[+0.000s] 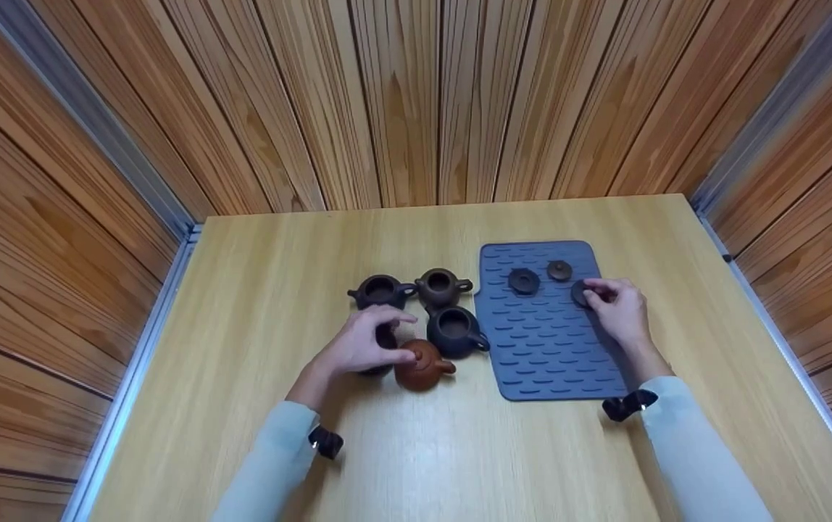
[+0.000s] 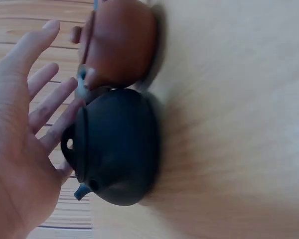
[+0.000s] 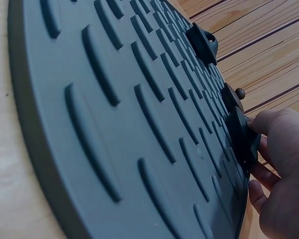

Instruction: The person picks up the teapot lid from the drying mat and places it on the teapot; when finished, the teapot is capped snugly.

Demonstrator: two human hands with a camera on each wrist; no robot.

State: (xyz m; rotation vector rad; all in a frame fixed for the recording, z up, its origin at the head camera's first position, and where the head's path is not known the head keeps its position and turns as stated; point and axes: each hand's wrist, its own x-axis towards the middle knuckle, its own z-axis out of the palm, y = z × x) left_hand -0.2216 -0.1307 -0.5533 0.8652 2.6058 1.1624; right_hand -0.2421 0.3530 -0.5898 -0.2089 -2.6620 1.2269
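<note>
My left hand (image 1: 362,342) hovers with spread fingers over a dark lidded teapot (image 2: 122,144), which it mostly hides in the head view. Beside that pot sits a reddish-brown teapot (image 1: 419,368) with its lid on, close to the left thumb. Behind them stand three dark teapots without lids: one at the left (image 1: 378,291), a brownish one (image 1: 439,288) and a rounder one (image 1: 452,333). On the grey ridged mat (image 1: 546,348), my right hand (image 1: 620,310) pinches a dark teapot lid (image 3: 244,137) between thumb and fingers near the mat's right edge.
Two more lids lie on the mat, a dark one (image 1: 524,281) and a smaller brownish one (image 1: 559,270) with a round knob. The light wooden table (image 1: 264,290) is bordered by wood-panelled walls (image 1: 416,101) at the back and both sides.
</note>
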